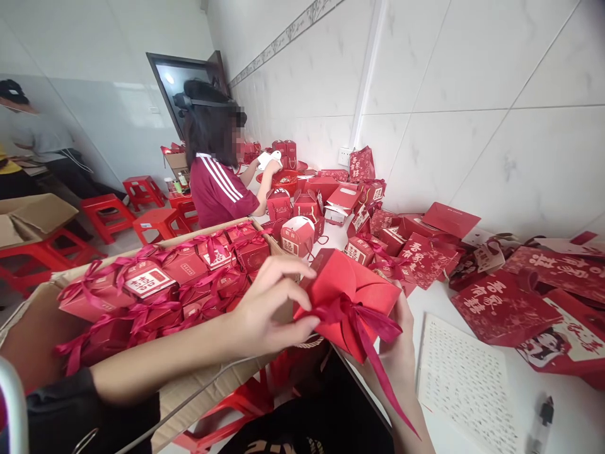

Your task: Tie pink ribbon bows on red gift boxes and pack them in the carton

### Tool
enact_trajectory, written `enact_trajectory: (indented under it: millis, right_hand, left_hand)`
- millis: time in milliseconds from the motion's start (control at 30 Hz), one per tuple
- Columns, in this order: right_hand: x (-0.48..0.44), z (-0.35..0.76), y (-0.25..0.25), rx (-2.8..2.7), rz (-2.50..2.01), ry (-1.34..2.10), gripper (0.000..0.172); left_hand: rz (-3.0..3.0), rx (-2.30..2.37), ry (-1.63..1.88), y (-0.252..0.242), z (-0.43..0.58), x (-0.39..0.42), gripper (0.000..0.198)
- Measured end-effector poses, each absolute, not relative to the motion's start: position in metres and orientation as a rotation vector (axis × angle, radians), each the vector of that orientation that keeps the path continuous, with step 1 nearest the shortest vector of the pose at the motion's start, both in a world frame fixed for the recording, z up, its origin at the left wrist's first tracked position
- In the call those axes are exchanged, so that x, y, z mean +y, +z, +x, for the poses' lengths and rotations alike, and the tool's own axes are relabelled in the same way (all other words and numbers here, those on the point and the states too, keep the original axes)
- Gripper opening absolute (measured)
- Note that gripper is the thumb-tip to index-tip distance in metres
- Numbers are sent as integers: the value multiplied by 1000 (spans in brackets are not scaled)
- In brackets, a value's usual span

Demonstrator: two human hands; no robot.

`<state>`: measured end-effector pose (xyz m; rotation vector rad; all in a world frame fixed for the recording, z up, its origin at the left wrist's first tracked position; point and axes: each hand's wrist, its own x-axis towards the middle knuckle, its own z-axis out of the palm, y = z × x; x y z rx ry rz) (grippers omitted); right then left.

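Note:
A red gift box (347,271) with folded petal flaps on top is held up in front of me, tilted. My right hand (401,331) grips it from the right side and below, its fingers mostly hidden behind it. A dark pink satin ribbon (362,318) is tied in a bow across the flaps, one long tail hanging down past my right wrist. My left hand (278,306) is at the box's left edge, thumb and fingertips closed on the bow's left loop. Left of it stands a cardboard carton (35,328) filled with ribbon-tied red gift boxes (149,280).
A person in a maroon shirt (222,195) works at the white table (437,391) beyond the carton. Red boxes and bags (503,309) lie heaped along the wall. A printed sheet (466,372) and a pen (542,422) lie at right. Red stools (108,214) stand at left.

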<state>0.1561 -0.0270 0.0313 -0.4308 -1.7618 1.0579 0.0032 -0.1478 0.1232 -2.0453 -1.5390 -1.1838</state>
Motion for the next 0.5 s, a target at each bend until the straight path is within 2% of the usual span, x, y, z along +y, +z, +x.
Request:
enact_trajectory:
  millis: [133, 267, 333, 433, 500]
  right_hand:
    - [-25, 156, 35, -1858, -458, 1032, 92]
    - [-23, 154, 42, -1943, -457, 1041, 92]
    - [-23, 154, 44, -1953, -445, 1134, 93]
    - [-20, 154, 45, -1934, -458, 1247, 92]
    - [-18, 155, 46, -1903, -486, 1237, 85]
  left_hand:
    - [-2123, -1890, -1571, 124, -19, -144, 14]
    - [-2460, -2097, -1667, 127, -39, -136, 75]
    - [-2605, -2166, -1657, 129, -46, -131, 90]
    - [-2738, -2231, -1675, 132, -49, -124, 97]
    - [-2689, -2319, -1707, 133, -47, -121, 96]
